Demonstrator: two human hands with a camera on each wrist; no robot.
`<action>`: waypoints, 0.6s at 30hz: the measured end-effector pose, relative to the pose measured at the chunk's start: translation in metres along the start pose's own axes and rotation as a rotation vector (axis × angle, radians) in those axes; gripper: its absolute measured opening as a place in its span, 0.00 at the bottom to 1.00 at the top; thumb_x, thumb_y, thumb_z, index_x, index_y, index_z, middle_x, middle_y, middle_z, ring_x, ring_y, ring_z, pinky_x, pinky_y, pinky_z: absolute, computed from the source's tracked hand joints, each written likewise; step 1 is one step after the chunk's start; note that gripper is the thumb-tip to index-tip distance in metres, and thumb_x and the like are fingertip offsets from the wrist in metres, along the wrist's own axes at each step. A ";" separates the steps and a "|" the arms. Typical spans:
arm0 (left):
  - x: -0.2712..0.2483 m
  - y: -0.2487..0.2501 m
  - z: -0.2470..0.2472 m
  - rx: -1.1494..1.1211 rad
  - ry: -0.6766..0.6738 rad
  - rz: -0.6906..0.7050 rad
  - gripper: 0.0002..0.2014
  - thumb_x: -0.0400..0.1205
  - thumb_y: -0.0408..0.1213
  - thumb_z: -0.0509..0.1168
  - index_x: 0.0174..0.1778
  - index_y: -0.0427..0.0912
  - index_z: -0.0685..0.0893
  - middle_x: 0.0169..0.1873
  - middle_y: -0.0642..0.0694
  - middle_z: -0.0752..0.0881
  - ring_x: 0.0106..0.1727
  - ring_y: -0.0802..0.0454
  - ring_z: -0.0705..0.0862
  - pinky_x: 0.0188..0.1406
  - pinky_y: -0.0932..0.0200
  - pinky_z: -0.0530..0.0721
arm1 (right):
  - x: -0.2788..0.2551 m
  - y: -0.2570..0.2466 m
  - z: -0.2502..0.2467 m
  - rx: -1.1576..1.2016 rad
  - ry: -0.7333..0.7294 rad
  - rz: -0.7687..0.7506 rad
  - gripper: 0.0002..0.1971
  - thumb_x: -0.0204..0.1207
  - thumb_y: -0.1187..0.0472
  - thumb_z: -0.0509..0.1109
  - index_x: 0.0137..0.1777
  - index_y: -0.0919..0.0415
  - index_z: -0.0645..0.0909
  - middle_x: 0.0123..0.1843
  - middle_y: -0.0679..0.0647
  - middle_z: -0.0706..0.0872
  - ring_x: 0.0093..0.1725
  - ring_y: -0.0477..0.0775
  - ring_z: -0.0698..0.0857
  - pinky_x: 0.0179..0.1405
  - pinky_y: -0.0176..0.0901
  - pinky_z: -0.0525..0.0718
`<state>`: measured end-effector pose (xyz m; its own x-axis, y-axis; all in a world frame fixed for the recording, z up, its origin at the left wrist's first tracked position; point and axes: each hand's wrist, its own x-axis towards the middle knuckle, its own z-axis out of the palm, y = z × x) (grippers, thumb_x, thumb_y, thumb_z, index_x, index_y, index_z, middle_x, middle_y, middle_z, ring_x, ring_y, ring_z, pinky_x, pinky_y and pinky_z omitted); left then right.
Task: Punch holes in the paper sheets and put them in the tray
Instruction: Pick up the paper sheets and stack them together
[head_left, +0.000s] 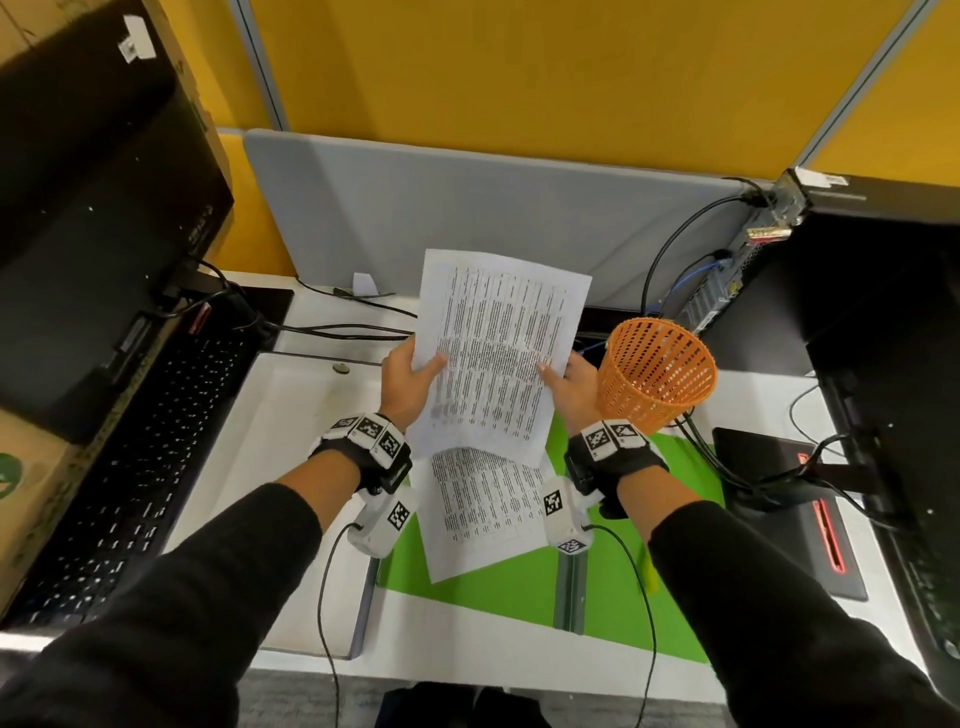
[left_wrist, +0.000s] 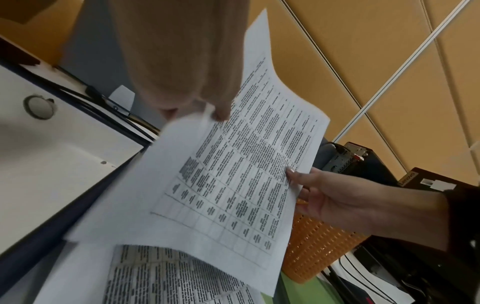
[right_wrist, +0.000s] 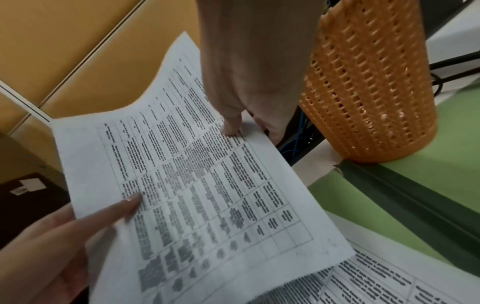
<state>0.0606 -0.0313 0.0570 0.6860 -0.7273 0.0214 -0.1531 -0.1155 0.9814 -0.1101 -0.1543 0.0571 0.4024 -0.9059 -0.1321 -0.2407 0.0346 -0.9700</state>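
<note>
The table (head_left: 467, 629) is white, with a green mat (head_left: 498, 587) on it, and it stands against a grey divider panel (head_left: 467, 208) with yellow wall panels (head_left: 571, 67) behind. On the left there is a black keyboard (head_left: 135, 467) under a dark monitor (head_left: 88, 208); on the right a black computer case (head_left: 769, 249) with cables, and an orange mesh basket (head_left: 657, 374) which stands on the far edge of the mat.

The left hand (head_left: 410, 384) and the right hand (head_left: 571, 387) hold one printed paper sheet (head_left: 498, 353) in the air above the table, each at one side edge. The grip of each hand is a pinch, thumb on top of the sheet and fingers below (the fingers below are mostly hidden by the paper). A second printed sheet (head_left: 483, 509) lies flat on the mat just under the held one. A shallow white tray (head_left: 291, 415) sits on the table left of the mat, near the left hand.

On a dark box (left_wrist: 436, 181), in the left wrist view, the word "Lenovo" can be read. The text on both sheets is a table of small print, too blurred to read. The wrist bands carry black-and-white square markers (head_left: 371, 428). No hole punch can be made out with certainty; a grey-green bar (right_wrist: 415, 205) lies on the mat, but I cannot tell what it is.
</note>
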 end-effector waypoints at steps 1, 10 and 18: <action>0.001 0.002 -0.003 -0.008 0.005 0.010 0.16 0.82 0.29 0.65 0.66 0.31 0.80 0.57 0.42 0.86 0.54 0.49 0.87 0.61 0.48 0.85 | 0.002 0.001 0.000 0.002 0.002 0.010 0.16 0.76 0.71 0.66 0.64 0.68 0.77 0.62 0.63 0.85 0.59 0.60 0.84 0.56 0.53 0.84; 0.005 0.003 -0.028 0.027 0.150 0.073 0.16 0.85 0.30 0.61 0.67 0.29 0.78 0.56 0.43 0.85 0.58 0.45 0.85 0.60 0.45 0.85 | -0.026 0.059 0.020 -0.895 -0.183 0.327 0.48 0.66 0.51 0.78 0.76 0.71 0.54 0.78 0.70 0.60 0.77 0.68 0.62 0.75 0.59 0.69; 0.006 0.003 -0.031 0.051 0.182 0.090 0.16 0.85 0.32 0.62 0.68 0.30 0.78 0.57 0.38 0.86 0.59 0.41 0.86 0.58 0.41 0.86 | -0.051 0.080 0.049 -1.078 -0.091 0.415 0.50 0.58 0.43 0.81 0.70 0.68 0.58 0.73 0.67 0.64 0.72 0.64 0.67 0.70 0.54 0.75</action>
<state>0.0860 -0.0150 0.0656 0.7844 -0.6025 0.1471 -0.2521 -0.0931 0.9632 -0.1065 -0.0847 -0.0240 0.1675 -0.8741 -0.4560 -0.9795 -0.0951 -0.1774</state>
